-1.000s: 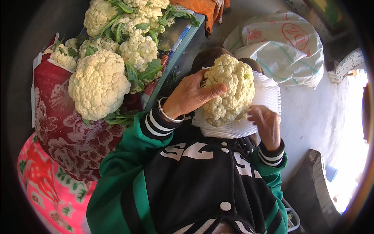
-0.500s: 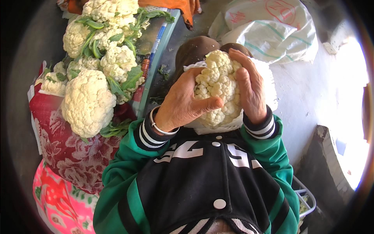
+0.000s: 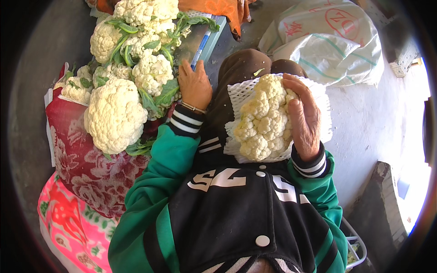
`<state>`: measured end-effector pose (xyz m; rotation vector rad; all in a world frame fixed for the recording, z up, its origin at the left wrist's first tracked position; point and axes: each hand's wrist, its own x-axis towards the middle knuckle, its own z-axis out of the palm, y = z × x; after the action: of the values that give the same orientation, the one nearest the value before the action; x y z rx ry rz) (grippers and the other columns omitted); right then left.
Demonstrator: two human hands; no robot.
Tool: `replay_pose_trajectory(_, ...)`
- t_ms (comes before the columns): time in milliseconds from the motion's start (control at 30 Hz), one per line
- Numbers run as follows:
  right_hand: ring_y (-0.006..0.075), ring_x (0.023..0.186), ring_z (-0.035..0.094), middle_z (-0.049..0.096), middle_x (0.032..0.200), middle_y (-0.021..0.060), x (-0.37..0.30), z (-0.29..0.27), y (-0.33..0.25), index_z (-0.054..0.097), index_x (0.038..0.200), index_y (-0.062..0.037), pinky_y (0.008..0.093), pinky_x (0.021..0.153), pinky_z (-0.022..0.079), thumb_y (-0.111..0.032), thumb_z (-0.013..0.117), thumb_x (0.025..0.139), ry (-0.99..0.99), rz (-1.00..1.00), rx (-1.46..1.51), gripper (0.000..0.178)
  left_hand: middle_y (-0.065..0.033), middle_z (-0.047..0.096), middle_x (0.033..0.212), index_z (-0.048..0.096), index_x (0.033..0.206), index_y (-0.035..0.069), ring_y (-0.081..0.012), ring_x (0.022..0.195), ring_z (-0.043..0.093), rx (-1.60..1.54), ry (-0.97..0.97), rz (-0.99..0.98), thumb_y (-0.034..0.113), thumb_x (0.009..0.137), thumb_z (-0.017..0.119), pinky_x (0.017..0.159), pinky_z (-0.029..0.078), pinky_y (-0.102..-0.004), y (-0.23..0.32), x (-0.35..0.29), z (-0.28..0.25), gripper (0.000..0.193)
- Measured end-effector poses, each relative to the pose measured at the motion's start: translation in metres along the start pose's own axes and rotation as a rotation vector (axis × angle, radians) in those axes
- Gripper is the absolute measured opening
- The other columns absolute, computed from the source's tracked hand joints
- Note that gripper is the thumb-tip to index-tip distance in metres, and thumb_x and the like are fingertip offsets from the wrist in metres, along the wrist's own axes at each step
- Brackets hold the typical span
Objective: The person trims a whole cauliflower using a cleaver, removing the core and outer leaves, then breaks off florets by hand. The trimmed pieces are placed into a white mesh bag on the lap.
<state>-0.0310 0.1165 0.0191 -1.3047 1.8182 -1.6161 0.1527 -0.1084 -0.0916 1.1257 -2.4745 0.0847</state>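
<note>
A trimmed cauliflower rests in my lap on a white foam net, which is spread out around it. My right hand cups its right side, fingers over the far end and thumb along the near face. Away to the left, my left hand is on the edge of a low table, beside the leafy cauliflowers. Its thumb and fingers are apart; what lies beneath the palm is hidden. A large cauliflower head sits nearest me in that pile.
Dark red patterned cloth lies under the pile, with pink floral fabric nearer me. Orange cloth hangs at the far table end. A white plastic sack lies beyond my knees. A pale-framed basket stands at lower right.
My left hand has let go of the cauliflower and moved left to the table edge. The right hand stays on the cauliflower. More of the foam net now shows.
</note>
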Motion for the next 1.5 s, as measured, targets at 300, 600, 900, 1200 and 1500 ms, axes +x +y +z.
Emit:
replay_pose_trajectory(300, 0.0317, 0.122, 0.058, 0.061, 0.130, 0.0201, -0.005, -0.002, -0.003, 0.063, 0.120, 0.0026, 0.0407, 0.107, 0.041, -0.016, 0.056, 0.097, 0.046, 0.015, 0.079, 0.030, -0.0232, 0.051, 0.119, 0.046, 0.140, 0.012, -0.0436, 0.104, 0.056, 0.252, -0.231, -0.211, 0.008, 0.093, 0.053, 0.084, 0.050, -0.0553, -0.009, 0.001, 0.025, 0.047)
replay_pose_trajectory(600, 0.0266, 0.123, 0.056, 0.061, 0.133, 0.0171, -0.012, -0.007, 0.004, 0.063, 0.124, 0.0006, 0.0376, 0.107, 0.040, -0.037, 0.057, 0.102, 0.030, -0.028, 0.038, 0.044, -0.0232, 0.050, 0.109, 0.044, 0.143, 0.012, -0.0413, 0.096, 0.058, 0.260, -0.244, -0.262, 0.009, 0.096, 0.051, 0.079, 0.054, -0.0485, -0.016, 0.014, 0.030, 0.048)
replay_pose_trajectory(900, 0.0328, 0.120, 0.059, 0.062, 0.130, 0.0188, -0.016, 0.000, 0.007, 0.064, 0.120, -0.0007, 0.0397, 0.105, 0.043, -0.035, 0.059, 0.100, 0.078, -0.018, 0.106, 0.040, -0.0316, 0.056, 0.104, 0.041, 0.143, -0.001, -0.0462, 0.089, 0.057, -0.235, 0.008, -0.137, 0.004, 0.088, 0.052, 0.086, 0.048, -0.0498, -0.020, 0.033, -0.014, 0.056)
replay_pose_trajectory(1200, 0.0254, 0.123, 0.057, 0.059, 0.137, 0.0161, -0.014, 0.001, 0.004, 0.062, 0.127, -0.0020, 0.0367, 0.107, 0.042, -0.039, 0.053, 0.104, 0.028, 0.015, 0.113, 0.044, -0.0107, 0.062, 0.087, 0.050, 0.137, -0.002, -0.0154, 0.069, 0.059, -1.494, -0.102, -0.696, 0.001, 0.093, 0.054, 0.061, 0.052, -0.0263, -0.021, 0.040, -0.100, 0.045)
replay_pose_trajectory(1500, 0.0127, 0.091, 0.059, 0.069, 0.104, 0.0047, 0.009, -0.003, -0.015, 0.065, 0.120, -0.0020, 0.0298, 0.084, 0.049, -0.043, 0.059, 0.102, 0.060, 0.060, 0.164, 0.046, -0.0069, 0.065, 0.095, 0.060, 0.122, 0.003, -0.0059, 0.069, 0.055, -1.454, -0.149, -0.425, -0.004, 0.092, 0.057, 0.054, 0.044, -0.0179, 0.021, 0.015, -0.162, 0.031)
